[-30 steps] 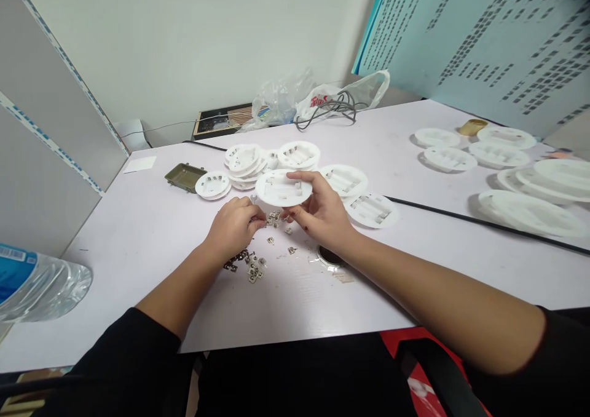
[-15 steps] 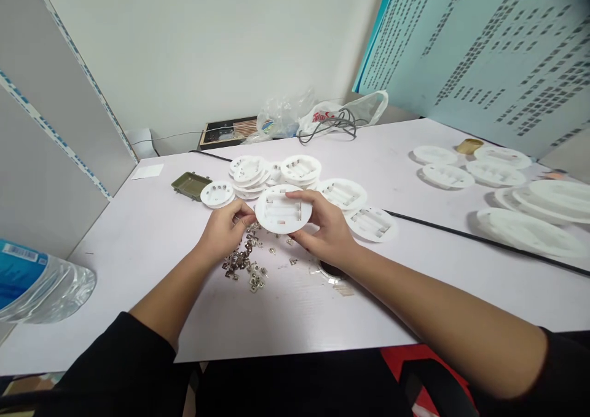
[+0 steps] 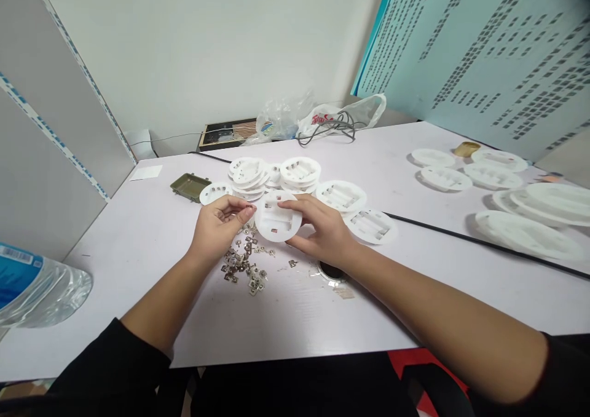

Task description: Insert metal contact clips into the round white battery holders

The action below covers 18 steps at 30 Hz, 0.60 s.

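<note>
The left hand (image 3: 217,229) is pinching something too small to tell, while the right hand (image 3: 320,229) is gripping a round white battery holder (image 3: 276,229) above scattered metal clips (image 3: 242,263).

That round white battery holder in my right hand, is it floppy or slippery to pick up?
The round white battery holder is probably stiff and light: it shows no sag where your right hand spans it. Its smooth plastic may slip a little. Lying flat, like the stacked holders, it seems unlikely to roll.
</note>
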### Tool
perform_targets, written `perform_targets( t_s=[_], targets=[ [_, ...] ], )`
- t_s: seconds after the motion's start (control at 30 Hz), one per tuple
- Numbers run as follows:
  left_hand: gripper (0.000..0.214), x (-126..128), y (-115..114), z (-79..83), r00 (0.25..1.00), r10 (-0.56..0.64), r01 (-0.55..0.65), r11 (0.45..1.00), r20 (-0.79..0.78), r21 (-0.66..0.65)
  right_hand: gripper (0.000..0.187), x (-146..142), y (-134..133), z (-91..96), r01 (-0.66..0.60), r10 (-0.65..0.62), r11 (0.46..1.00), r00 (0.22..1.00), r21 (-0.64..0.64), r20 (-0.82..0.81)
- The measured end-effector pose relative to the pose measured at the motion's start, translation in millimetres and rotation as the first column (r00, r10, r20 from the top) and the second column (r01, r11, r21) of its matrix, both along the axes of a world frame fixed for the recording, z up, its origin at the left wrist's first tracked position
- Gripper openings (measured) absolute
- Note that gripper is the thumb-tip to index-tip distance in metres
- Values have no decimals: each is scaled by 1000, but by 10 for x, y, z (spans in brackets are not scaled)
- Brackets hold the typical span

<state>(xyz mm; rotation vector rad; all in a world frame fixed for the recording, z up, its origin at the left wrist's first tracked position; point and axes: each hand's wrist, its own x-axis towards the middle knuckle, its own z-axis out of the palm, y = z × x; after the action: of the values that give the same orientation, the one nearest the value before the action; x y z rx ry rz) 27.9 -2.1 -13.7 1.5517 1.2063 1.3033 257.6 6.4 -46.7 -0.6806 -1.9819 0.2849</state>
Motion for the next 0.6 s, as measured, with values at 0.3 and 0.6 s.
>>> perform_targets(
  t_s=[0.3, 0.6],
  targets=[
    [21, 3, -17, 29, 988, -80, 62, 989, -133, -134, 33, -1, 13, -28, -16, 11, 990, 999, 139, 36],
    [23, 50, -59, 76, 972, -23, -10, 990, -234, -139, 25, 14, 6, -32, -61, 55, 988, 997, 143, 48]
  ],
)
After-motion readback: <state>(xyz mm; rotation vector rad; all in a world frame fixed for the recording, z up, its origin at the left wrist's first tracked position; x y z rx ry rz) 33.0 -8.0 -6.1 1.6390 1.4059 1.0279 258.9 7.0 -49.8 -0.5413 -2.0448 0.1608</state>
